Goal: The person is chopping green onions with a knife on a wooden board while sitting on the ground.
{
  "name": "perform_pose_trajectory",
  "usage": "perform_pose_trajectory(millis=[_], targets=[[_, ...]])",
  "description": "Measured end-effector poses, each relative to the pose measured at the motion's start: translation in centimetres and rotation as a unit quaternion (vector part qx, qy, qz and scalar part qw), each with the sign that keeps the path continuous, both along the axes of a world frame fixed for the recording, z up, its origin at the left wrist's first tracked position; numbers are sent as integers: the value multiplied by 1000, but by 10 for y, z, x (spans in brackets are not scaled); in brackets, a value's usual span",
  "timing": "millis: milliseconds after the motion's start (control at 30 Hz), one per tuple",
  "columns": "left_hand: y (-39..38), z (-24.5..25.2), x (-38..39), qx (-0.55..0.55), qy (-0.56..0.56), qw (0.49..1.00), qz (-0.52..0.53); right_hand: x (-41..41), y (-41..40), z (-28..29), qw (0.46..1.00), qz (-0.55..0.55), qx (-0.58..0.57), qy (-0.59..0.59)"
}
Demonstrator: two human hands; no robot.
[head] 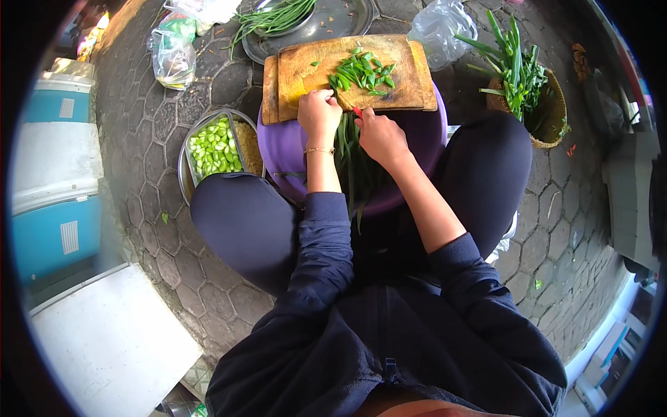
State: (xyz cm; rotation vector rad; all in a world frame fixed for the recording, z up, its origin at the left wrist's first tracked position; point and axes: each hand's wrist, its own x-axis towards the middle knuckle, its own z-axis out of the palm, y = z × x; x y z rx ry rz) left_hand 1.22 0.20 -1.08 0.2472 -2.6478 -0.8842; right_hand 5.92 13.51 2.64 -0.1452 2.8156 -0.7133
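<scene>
My left hand [319, 114] is closed on long green scallion leaves [350, 156] at the near edge of a wooden cutting board [299, 70]. The leaves trail down towards me into a purple plastic tub [274, 143]. In my right hand [384, 136] is the red handle of a knife [357, 111]; its blade is mostly hidden by the board's edge and the leaves. Slanted cut pieces of scallion [365, 72] lie in a loose pile on the board, just beyond both hands. This board rests on a second one, across the top of the tub.
Left of the tub, a divided metal tray [183, 172] holds pale green slices [212, 148] and yellowish bits [247, 146]. Long green beans [276, 18] lie beyond, on a metal platter [346, 21]. A woven basket [555, 112] of greens stands right, near a plastic bag [443, 34].
</scene>
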Motion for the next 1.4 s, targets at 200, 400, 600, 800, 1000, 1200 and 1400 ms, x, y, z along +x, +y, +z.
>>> perform_pose_trajectory(millis=[200, 400, 600, 800, 1000, 1200, 1400], targets=[[1, 5, -3, 1, -26, 1000, 2, -8, -1, -9, 999, -6, -38, -3], [3, 5, -3, 15, -51, 998, 15, 6, 8, -5, 998, -11, -50, -23], [1, 3, -1, 30, -24, 999, 17, 25, 22, 6, 998, -7, -35, -49], [0, 2, -2, -21, -43, 998, 41, 32, 23, 15, 1000, -8, -23, -14], [5, 6, 0, -27, -54, 997, 39, 21, 8, 6, 999, -11, -26, 22], [1, 5, 1, 1, -44, 998, 37, 14, -1, -4, 999, -12, -33, 6], [4, 6, 0, 15, -48, 998, 40, 8, -3, -7, 999, -10, -45, -9]])
